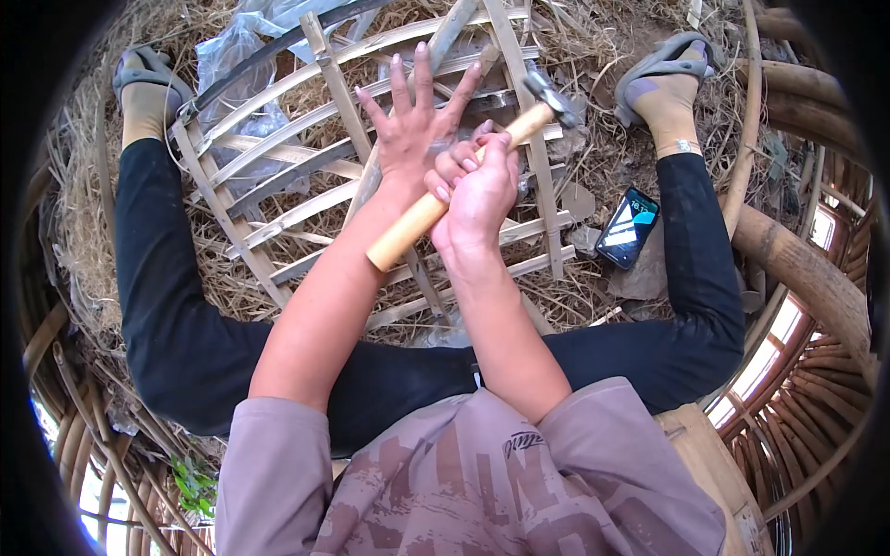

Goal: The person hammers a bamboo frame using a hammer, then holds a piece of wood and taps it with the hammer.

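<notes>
Hammer (408,231): wooden handle, metal head; held slantwise, its butt end overlapping the left forearm in view, its head over the right side of the frame.

Right hand (477,190): fingers wrapped round the handle.

Left hand (408,134): back upward, fingers spread above the slats; whether the palm presses on them cannot be told.

Slatted frame (223,209): pale strips crossed by bars, lying on straw-strewn ground (603,51).

Risks, as judged:
1. Bruised fingers. Cause: the left hand lies near the hammer head, and the crossed arms would make any swing hard to aim.
2. Split or bouncing slats. Cause: thin strips over loose straw, likely with little firm backing.
3. Cracked screen. Cause: a phone (629,228), face up near the frame's right edge, exposed to a dropped hammer.
</notes>
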Demonstrator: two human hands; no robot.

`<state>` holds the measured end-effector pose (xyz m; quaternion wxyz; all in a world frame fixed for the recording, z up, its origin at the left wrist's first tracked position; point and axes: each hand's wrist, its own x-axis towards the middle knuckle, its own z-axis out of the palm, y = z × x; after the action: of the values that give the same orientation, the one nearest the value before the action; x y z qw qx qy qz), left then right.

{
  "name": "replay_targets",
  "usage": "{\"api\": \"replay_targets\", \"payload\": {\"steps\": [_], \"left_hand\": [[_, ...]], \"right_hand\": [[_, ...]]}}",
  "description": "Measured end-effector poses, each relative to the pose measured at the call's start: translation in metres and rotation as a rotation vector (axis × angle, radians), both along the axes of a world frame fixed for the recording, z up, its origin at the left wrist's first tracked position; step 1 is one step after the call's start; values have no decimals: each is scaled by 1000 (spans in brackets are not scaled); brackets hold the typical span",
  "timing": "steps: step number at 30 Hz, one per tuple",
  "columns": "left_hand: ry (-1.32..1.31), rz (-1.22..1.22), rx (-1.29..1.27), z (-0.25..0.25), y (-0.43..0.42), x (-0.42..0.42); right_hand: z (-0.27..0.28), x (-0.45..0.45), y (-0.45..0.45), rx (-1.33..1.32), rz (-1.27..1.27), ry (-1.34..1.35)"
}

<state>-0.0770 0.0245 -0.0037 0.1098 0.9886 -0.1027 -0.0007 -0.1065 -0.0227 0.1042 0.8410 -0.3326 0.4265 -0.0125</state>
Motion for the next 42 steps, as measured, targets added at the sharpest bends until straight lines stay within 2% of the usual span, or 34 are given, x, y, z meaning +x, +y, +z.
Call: {"api": "replay_targets", "payload": {"steps": [2,5,6,8,10,11,14,15,17,19,20,27,30,34,37,41,42], "left_hand": [[47,-8,143,1,-1,2],[-27,-5,-88,5,1,0],[-14,-7,-39,4,1,1],[13,-10,59,2,0,2],[-24,-4,-14,1,0,1],[-42,0,-49,0,-1,0],[-13,-4,19,-1,0,1],[-15,0,76,-3,-1,2],[-18,6,191,-7,-3,2],[-36,8,37,-4,-2,-1],[-48,9,-39,-2,-1,0],[-58,10,-6,-6,-1,1],[-15,0,20,-2,0,1],[-30,11,-51,2,-1,0],[-32,6,-28,2,-2,0],[-54,15,-80,3,0,-1],[-60,17,-85,2,-2,-1]], "right_hand": [[-4,-10,-13,102,162,-51],[4,-8,-5,25,-12,-11],[5,-6,-5,11,-58,-4],[2,-8,-13,63,28,-19],[3,-9,-14,81,99,-47],[3,-8,-9,6,14,-54],[4,-9,-21,111,126,-41],[7,-8,-26,132,245,-28],[10,-12,-3,61,95,-42],[6,-14,14,17,-45,-50],[2,-13,12,27,-38,-39],[-3,-7,-10,-2,-2,1],[-1,-11,-23,94,189,-1],[-3,-4,-24,-11,-55,49],[-3,-14,-36,81,317,-49],[-5,-8,-31,-36,-97,12],[-6,-11,-36,0,38,6]]}}
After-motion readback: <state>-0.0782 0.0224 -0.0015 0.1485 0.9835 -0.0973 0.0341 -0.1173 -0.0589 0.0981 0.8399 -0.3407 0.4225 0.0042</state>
